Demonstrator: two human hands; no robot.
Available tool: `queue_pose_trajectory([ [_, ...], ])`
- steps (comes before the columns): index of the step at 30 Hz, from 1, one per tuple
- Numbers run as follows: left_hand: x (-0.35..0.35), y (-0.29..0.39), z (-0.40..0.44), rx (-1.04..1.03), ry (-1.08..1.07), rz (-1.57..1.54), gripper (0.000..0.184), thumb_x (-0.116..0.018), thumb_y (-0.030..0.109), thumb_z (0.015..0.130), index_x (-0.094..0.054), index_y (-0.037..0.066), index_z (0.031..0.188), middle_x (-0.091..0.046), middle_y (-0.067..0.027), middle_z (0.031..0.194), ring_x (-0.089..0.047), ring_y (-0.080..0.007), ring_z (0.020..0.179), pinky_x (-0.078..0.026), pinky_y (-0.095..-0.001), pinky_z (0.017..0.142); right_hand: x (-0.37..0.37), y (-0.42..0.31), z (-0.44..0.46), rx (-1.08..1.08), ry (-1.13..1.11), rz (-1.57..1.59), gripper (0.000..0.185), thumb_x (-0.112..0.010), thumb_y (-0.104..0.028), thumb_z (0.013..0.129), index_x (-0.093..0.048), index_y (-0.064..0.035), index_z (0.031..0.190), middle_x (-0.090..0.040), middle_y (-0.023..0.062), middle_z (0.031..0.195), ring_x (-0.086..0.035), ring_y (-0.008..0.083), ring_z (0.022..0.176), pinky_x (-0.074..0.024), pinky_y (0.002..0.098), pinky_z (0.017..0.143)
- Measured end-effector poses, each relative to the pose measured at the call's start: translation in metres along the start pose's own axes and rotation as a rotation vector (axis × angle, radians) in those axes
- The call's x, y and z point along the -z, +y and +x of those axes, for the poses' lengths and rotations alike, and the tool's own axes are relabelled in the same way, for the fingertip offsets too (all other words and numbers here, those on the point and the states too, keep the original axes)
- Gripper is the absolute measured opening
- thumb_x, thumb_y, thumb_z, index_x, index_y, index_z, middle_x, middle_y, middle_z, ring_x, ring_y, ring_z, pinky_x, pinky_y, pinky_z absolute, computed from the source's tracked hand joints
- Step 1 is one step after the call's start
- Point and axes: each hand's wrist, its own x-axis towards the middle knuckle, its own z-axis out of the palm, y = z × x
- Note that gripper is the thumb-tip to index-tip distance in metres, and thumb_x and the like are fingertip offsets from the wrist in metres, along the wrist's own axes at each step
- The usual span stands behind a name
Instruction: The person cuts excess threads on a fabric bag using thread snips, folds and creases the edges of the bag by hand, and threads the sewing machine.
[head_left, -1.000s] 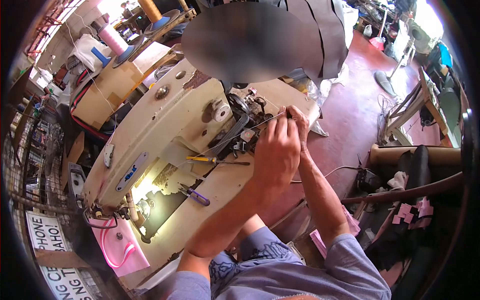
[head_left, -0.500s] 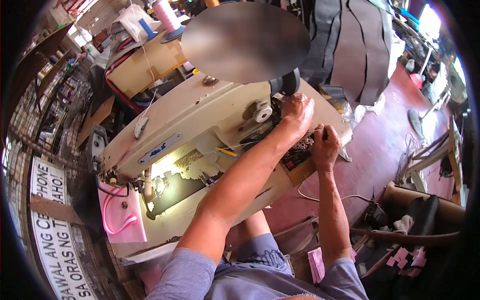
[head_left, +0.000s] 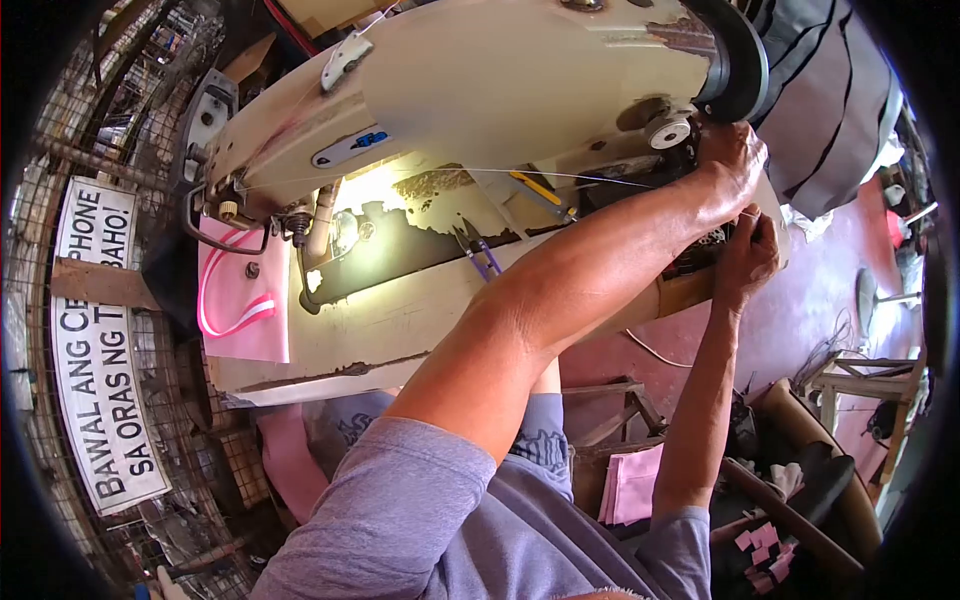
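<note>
A large cream sewing machine (head_left: pixel 480 90) with chipped paint fills the upper middle. At its right end, below the black handwheel (head_left: pixel 745 60), my left hand (head_left: pixel 735 165) is closed, its fingertips hidden. Just below it, my right hand (head_left: pixel 748 258) pinches thread, with a small pale bit at the fingertips. A white thread (head_left: pixel 560 175) runs from the needle end along the machine and passes behind my left forearm. The bobbin winder wheel (head_left: pixel 669 131) sits left of my left hand. On the bed lie purple-handled snips (head_left: pixel 478 250) and a yellow cutter (head_left: pixel 540 192).
Pink fabric (head_left: pixel 245 330) with a striped strap lies at the bed's left end. A lettered sign (head_left: pixel 110 350) hangs on wire mesh at left. Dark sheets (head_left: pixel 830 90) hang behind. Pink pieces (head_left: pixel 632 485) and a roll (head_left: pixel 815 470) are low at right.
The view has shifted, so the machine appears larger and higher. Both hands stay at its right end, close together and closed. The thread along the machine now looks straighter.
</note>
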Motion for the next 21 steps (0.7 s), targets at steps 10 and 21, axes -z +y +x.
queue_pose_trajectory([
  [10,-0.028,0.005,0.024,0.008,-0.093,-0.111,0.049,-0.077,0.033,0.082,-0.069,0.011,0.125,-0.065,-0.008,0.129,-0.056,-0.0275,0.124,-0.044,-0.0518,0.099,0.001,0.014,0.004,0.012,0.001,-0.089,0.032,-0.059,-0.033,0.099,-0.071,-0.0031,0.094,-0.072,0.0134,0.084,-0.067,0.0236,0.076,-0.0505,0.038,0.073],
  [21,-0.028,0.005,0.025,-0.044,0.179,-0.113,0.032,-0.078,0.027,0.08,-0.077,0.011,0.108,-0.071,-0.008,0.116,-0.063,-0.0279,0.115,-0.05,-0.0448,0.094,-0.003,0.034,0.013,0.031,-0.012,-0.227,0.037,-0.059,-0.039,0.098,-0.072,-0.0039,0.098,-0.072,0.0167,0.085,-0.068,0.0312,0.077,-0.0503,0.042,0.073],
])
